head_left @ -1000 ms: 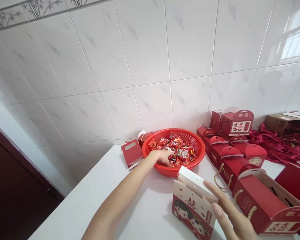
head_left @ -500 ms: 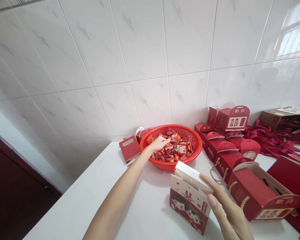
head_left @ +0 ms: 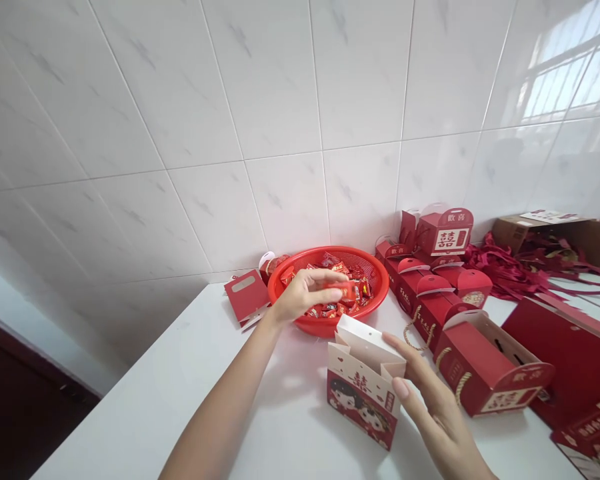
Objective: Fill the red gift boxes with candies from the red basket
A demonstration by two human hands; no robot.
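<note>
My left hand (head_left: 305, 293) is closed around a red-wrapped candy (head_left: 344, 291), lifted a little above the heap in the basket. Below it sits a round red plastic basket (head_left: 383, 287) with many red wrapped candies. My right hand (head_left: 433, 403) grips the right side of a small paper gift bag (head_left: 363, 410), thumb on the front and fingers on the back edge. The bag stands upright on the table with its top open. Its front is cream and red, with two cartoon figures and a double-happiness sign.
Red gift boxes (head_left: 490, 370) with rope handles stand in rows on the right. Behind them are dark red ribbons (head_left: 493, 267) and a cardboard carton (head_left: 593, 237). A flat red bag (head_left: 247, 297) lies left of the basket. A tiled wall (head_left: 290, 193) borders the white table (head_left: 145, 407).
My left hand has risen out of the candy heap toward me and now holds a red candy. My right hand keeps its hold on the bag. The view has shifted slightly right.
</note>
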